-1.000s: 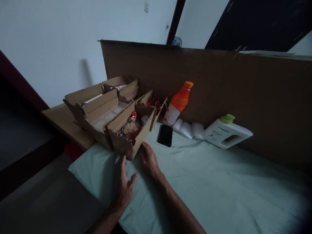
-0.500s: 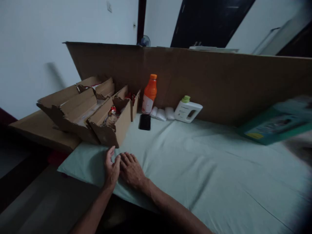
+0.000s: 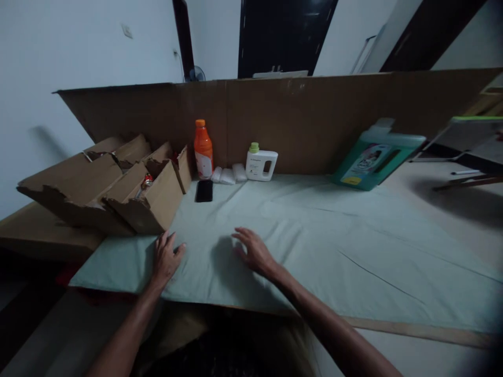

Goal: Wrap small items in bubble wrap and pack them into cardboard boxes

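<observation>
My left hand (image 3: 167, 257) rests on the pale green cloth (image 3: 314, 235), fingers apart and nothing in them, just in front of the nearest cardboard box (image 3: 163, 201). Raised a little over the cloth, my right hand (image 3: 253, 250) is loosely spread and holds nothing; its shadow falls to the left. A black flat rectangular thing (image 3: 204, 191) lies beyond the hands, before an orange bottle (image 3: 203, 149). To the right of the bottle sit several small white packets (image 3: 227, 176) and a white jug with a green cap (image 3: 261, 163).
Open cardboard boxes (image 3: 78, 178) crowd the left end, one with a red-topped item (image 3: 147, 180) inside. A tall cardboard panel (image 3: 306, 120) runs along the back. A large green jug (image 3: 373, 159) leans at the far right. The table's front edge (image 3: 412, 332) is near me.
My right hand has moved away from my left hand to the right and lifted off the cloth. The view has turned to the right, showing more of the green jug.
</observation>
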The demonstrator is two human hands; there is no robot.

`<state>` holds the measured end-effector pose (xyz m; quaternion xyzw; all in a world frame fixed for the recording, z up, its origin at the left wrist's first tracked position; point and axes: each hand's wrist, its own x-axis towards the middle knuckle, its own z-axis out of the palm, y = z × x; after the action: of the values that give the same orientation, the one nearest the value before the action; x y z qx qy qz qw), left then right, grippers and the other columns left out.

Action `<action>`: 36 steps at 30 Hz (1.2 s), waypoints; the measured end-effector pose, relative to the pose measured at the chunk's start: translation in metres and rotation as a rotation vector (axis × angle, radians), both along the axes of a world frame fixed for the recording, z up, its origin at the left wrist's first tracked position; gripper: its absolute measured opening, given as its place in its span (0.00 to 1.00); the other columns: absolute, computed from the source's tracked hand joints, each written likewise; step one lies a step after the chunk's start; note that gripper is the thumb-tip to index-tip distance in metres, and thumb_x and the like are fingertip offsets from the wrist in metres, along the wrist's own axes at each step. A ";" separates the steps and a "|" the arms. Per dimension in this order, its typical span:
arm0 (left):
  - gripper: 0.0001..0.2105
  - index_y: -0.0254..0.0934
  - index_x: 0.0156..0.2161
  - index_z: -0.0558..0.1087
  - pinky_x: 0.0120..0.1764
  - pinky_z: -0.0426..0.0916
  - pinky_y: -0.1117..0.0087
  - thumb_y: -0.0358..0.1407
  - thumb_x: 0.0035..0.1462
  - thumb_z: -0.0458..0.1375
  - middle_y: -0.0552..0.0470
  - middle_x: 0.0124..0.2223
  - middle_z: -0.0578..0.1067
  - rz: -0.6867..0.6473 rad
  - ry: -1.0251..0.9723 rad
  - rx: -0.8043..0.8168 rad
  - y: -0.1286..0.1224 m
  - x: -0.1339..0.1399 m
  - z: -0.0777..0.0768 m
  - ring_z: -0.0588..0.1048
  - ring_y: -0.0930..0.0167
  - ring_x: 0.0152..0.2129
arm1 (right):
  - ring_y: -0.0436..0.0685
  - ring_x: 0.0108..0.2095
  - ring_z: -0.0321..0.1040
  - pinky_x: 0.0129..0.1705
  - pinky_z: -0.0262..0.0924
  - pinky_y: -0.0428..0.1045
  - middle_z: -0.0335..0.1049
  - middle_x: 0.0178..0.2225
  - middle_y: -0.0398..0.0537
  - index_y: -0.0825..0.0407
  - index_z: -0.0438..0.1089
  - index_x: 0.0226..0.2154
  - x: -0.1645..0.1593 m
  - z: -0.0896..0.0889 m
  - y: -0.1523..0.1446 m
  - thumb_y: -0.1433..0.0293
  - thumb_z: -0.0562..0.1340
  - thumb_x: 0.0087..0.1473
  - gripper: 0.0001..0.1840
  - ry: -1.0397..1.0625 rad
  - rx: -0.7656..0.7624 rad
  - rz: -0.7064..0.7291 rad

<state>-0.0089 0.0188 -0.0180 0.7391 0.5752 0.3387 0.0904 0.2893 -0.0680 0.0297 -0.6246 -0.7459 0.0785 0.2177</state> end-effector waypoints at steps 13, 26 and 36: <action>0.28 0.31 0.55 0.70 0.55 0.65 0.48 0.50 0.64 0.43 0.32 0.60 0.70 0.016 0.523 0.020 -0.005 -0.001 -0.004 0.69 0.49 0.55 | 0.73 0.68 0.48 0.67 0.44 0.68 0.53 0.68 0.67 0.59 0.60 0.65 0.053 -0.041 -0.002 0.60 0.61 0.62 0.34 -0.036 -0.030 -0.100; 0.26 0.29 0.57 0.68 0.58 0.62 0.41 0.47 0.63 0.46 0.27 0.68 0.56 -0.194 0.397 0.135 -0.003 0.036 0.009 0.62 0.44 0.62 | 0.70 0.69 0.48 0.68 0.43 0.66 0.54 0.68 0.62 0.54 0.60 0.65 0.054 -0.037 -0.009 0.54 0.61 0.62 0.35 -0.050 -0.026 -0.125; 0.26 0.35 0.64 0.63 0.65 0.51 0.46 0.40 0.62 0.52 0.36 0.69 0.60 -0.506 0.332 -0.056 0.097 0.220 0.031 0.54 0.53 0.68 | 0.70 0.69 0.49 0.67 0.43 0.67 0.53 0.69 0.58 0.51 0.59 0.67 0.049 -0.049 -0.048 0.56 0.60 0.62 0.35 -0.126 0.011 -0.186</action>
<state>0.2112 0.1159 0.0132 0.9013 0.3891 0.1640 0.0971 0.3383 -0.1162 -0.0192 -0.6935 -0.6974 0.0144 0.1802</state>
